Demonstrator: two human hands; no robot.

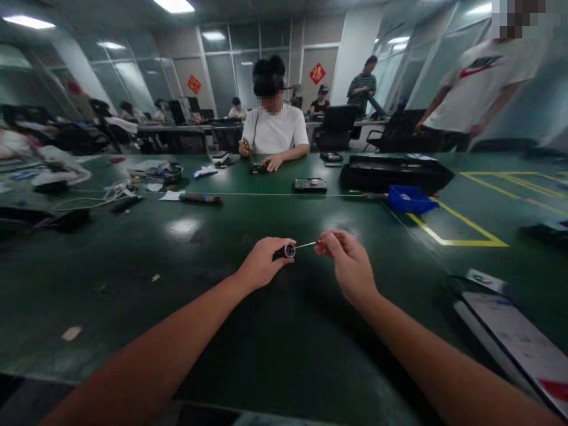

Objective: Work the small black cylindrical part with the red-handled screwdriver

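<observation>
Rod handle end mostly hidden in right grip. Round piece partly covered by left grip; inside too small to read; rod contact unclear. Both forearms cut off at bottom. Flat device cropped by right edge. Standing person cut off at top, head pixelated. Far-left clutter blurred.
</observation>
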